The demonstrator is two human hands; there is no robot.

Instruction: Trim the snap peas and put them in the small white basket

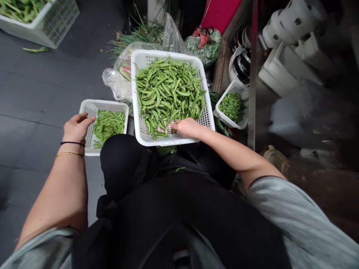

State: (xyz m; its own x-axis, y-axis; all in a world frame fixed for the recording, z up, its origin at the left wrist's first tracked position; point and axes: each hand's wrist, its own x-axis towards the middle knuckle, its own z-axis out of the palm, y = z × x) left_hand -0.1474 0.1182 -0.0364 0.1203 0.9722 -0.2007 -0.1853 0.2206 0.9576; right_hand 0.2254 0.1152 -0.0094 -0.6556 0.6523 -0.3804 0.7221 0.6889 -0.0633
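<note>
A large white basket point(140, 59) heaped with green pea pods point(168, 89) rests in front of my knees. My right hand point(187, 127) reaches into its near edge, fingers curled down among the pods; what they pinch is hidden. To the left, a smaller white basket point(86, 108) on the floor holds a thinner layer of pods point(109, 124). My left hand point(76, 127) hovers over that basket's left rim, fingers loosely bent, with nothing seen in it.
A small basket of green trimmings point(232, 106) sits to the right, beside a metal shelf post point(251, 74) and stacked white dishes point(291, 48). Plastic bags point(119, 82) and chives point(140, 33) lie behind. Another basket of greens point(42, 20) stands far left on the dark tiled floor.
</note>
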